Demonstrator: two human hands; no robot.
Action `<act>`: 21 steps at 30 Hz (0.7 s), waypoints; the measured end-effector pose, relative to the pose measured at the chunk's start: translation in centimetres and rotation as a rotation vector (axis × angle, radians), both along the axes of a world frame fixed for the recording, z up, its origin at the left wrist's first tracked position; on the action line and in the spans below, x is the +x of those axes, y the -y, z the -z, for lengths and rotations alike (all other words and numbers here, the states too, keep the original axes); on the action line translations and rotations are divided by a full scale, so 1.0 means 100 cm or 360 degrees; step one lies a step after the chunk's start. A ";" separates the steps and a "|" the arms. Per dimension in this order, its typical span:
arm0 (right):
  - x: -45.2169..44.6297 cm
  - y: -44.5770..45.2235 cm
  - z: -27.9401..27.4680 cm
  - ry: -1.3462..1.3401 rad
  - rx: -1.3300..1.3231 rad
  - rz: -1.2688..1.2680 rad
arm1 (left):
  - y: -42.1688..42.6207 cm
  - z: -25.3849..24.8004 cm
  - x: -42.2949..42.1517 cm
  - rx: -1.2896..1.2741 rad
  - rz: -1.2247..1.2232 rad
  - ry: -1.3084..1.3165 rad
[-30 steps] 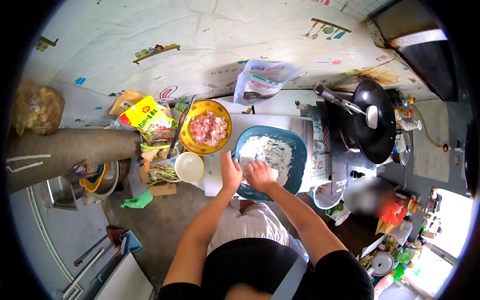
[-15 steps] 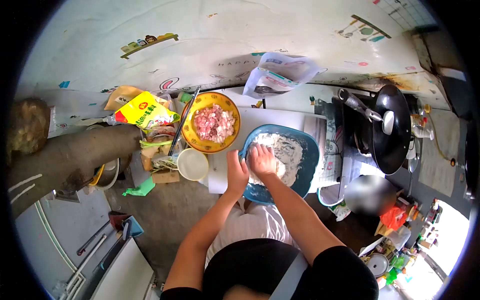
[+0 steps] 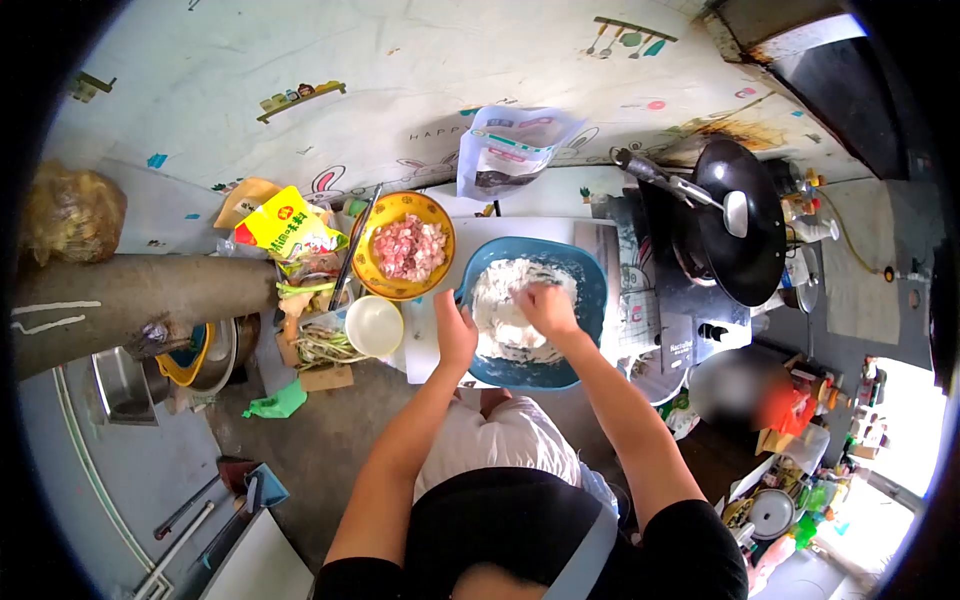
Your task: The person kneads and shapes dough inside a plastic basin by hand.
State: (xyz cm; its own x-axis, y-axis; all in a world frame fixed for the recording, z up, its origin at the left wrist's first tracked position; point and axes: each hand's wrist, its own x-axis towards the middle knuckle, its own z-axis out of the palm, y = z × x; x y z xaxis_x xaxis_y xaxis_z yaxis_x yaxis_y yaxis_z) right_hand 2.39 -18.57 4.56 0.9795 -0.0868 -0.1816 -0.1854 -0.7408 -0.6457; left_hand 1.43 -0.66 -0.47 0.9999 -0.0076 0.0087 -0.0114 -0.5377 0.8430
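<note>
A blue basin holds white, floury dough, with dry flour smeared over its inner wall. At the basin's left rim my left hand is closed on the edge. Over the right part of the dough, my right hand is curled with its fingers down in the floury mass; the fingertips are hidden. Just left of the basin stands a yellow patterned bowl of diced raw meat. Beside that bowl lies a pair of dark chopsticks. A white bowl stands nearer to me.
To the right, a black wok with a metal spatula sits on the stove. A clear plastic bag stands against the wall. Left are a yellow seasoning packet, green vegetables and a thick pipe.
My right hand has gone from lying flat with fingers spread on the dough to curled, further right in the basin. My left hand stays at the rim. The camera view has shifted.
</note>
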 end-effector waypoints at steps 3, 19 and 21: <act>-0.031 -0.022 -0.014 -0.0218 -0.0147 -0.0205 | 0.003 0.001 0.000 0.0045 -0.0029 0.0013; 0.026 -0.038 0.070 -0.0021 -0.0600 0.0662 | 0.000 -0.020 0.008 0.0023 0.0044 -0.0073; 0.032 -0.039 0.076 0.0046 -0.0666 0.0717 | -0.001 -0.021 0.010 0.0002 0.0066 -0.0163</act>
